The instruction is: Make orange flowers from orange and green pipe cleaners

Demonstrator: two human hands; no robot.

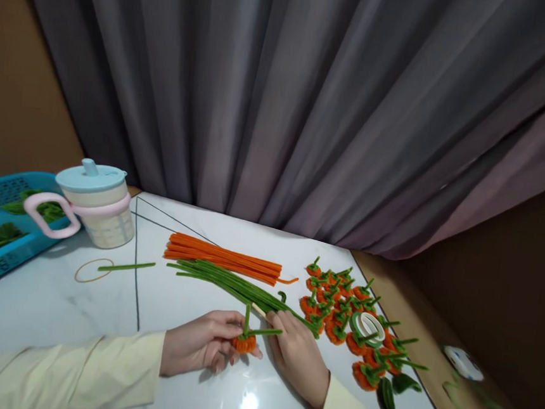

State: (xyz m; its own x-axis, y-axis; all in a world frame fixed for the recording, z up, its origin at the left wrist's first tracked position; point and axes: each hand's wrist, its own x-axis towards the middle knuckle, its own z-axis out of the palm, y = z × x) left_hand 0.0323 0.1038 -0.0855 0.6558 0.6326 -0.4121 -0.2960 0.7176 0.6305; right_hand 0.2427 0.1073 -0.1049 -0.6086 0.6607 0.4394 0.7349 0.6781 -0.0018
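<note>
My left hand (203, 342) pinches a small orange pipe-cleaner pumpkin (244, 344) between thumb and fingers. Two green stem ends rise from its top, one upright and one stretched sideways toward my other hand. My right hand (300, 353) is closed around a thin pale stick (259, 310), whose tip pokes out past the fingertips. Just beyond this hand, partly covered by it, lies a bundle of green pipe cleaners (227, 281). A bundle of orange pipe cleaners (222, 257) is behind the green one.
Several finished-looking orange pumpkins (336, 330) crowd the right side, with a roll of tape (367, 328) among them and green leaves (389, 402) in front. At left stand a lidded cup (104, 215) and a blue basket (35, 244). A rubber band (85, 280) lies nearby.
</note>
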